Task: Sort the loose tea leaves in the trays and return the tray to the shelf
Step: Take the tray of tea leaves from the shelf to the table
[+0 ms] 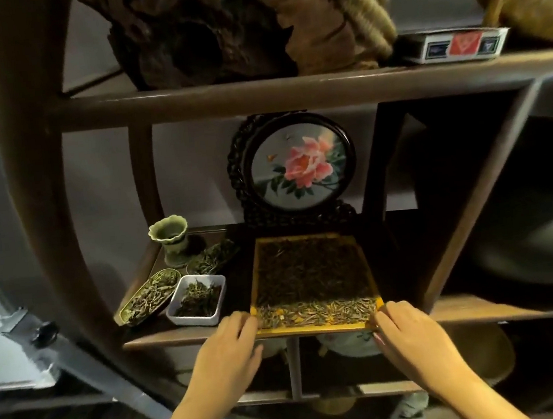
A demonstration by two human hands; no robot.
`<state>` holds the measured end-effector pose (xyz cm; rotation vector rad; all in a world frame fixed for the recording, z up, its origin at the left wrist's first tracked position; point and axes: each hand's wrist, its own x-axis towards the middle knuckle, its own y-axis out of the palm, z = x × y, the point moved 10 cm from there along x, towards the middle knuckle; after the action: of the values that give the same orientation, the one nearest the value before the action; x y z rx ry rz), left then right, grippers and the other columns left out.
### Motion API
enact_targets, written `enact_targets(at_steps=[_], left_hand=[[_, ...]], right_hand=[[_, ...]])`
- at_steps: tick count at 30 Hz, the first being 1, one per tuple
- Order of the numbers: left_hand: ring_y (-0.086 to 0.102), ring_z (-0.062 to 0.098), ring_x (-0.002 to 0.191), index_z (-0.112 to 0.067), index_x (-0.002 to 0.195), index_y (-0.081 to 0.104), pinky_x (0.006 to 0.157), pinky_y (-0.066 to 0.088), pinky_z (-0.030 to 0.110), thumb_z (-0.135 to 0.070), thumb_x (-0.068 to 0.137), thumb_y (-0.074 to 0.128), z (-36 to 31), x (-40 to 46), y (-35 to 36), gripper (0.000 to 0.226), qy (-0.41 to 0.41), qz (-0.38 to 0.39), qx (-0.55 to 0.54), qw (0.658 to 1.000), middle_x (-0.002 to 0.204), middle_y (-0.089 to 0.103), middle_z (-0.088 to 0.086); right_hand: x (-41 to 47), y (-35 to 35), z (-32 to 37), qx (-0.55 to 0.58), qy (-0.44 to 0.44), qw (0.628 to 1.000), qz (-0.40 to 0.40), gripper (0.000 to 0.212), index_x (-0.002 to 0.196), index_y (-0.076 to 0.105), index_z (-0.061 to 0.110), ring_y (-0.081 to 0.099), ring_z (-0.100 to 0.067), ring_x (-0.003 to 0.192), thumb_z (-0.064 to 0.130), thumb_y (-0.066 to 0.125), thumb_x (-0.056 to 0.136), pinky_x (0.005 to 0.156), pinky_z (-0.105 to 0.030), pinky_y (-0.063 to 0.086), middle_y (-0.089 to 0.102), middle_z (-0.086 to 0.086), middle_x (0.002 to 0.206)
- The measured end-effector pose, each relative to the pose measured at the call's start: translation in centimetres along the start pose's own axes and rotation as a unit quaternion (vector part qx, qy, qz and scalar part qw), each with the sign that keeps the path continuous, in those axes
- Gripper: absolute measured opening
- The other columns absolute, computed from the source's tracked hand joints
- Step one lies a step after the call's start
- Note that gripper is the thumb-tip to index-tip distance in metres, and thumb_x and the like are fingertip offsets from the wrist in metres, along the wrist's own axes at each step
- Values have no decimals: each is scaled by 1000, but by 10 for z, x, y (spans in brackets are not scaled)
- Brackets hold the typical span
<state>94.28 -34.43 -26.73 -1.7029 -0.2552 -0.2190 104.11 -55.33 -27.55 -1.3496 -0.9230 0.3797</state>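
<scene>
A yellow-rimmed square tray (254, 274) lies on the dark wooden shelf (186, 335), its near edge at the shelf's front. Dark tea leaves (311, 267) fill most of it, and a band of pale green leaves (318, 313) lies along the near edge. My left hand (227, 349) grips the tray's near left corner. At the near right corner, my right hand (408, 335) holds the rim with curled fingers.
Left of the tray stand a white rectangular dish of leaves (196, 299), an oval brass dish of leaves (149, 296), a leaf-shaped dish (213, 258) and a green ceramic cup (170, 238). A round framed peony picture (299, 165) stands right behind the tray. An upright shelf post (376, 205) rises at the right.
</scene>
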Motion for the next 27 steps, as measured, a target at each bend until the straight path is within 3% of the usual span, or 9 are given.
enact_targets(at_steps=[8,16,20,22,27], left_hand=[[61,22,73,-14,90,67,55,51,30,-15,66,83,2,14,3,29,60,-47,15,997,86,61,2],[59,19,76,-15,92,66,54,48,25,-11,67,80,2,7,6,29,74,-71,5,995,90,61,0],[58,17,75,-16,90,65,53,46,24,-17,76,62,-3,3,2,14,95,-89,13,991,88,61,-2],[55,16,75,-16,89,66,52,46,24,-21,78,53,-5,-5,0,17,104,-96,11,990,86,60,-2],[52,14,73,-16,86,68,52,43,23,-20,77,55,-12,-28,-8,16,135,-117,11,984,83,62,-3]], right_hand=[[2,-5,-1,-3,-13,999,-47,24,81,63,10,54,-22,64,12,79,63,50,-32,47,57,-5,76],[-5,5,1,-9,-23,998,-58,16,81,61,9,52,-23,66,12,73,71,50,-34,47,56,-5,78],[-10,-1,3,-15,-36,996,-78,9,81,61,10,51,-23,67,13,67,76,53,-33,44,55,-5,78],[-17,-5,7,-17,-46,995,-91,7,82,61,10,52,-24,68,16,60,80,54,-33,43,56,-5,79],[-39,-7,18,-8,-60,993,-102,11,86,65,8,57,-25,67,16,60,81,52,-33,49,61,-7,80]])
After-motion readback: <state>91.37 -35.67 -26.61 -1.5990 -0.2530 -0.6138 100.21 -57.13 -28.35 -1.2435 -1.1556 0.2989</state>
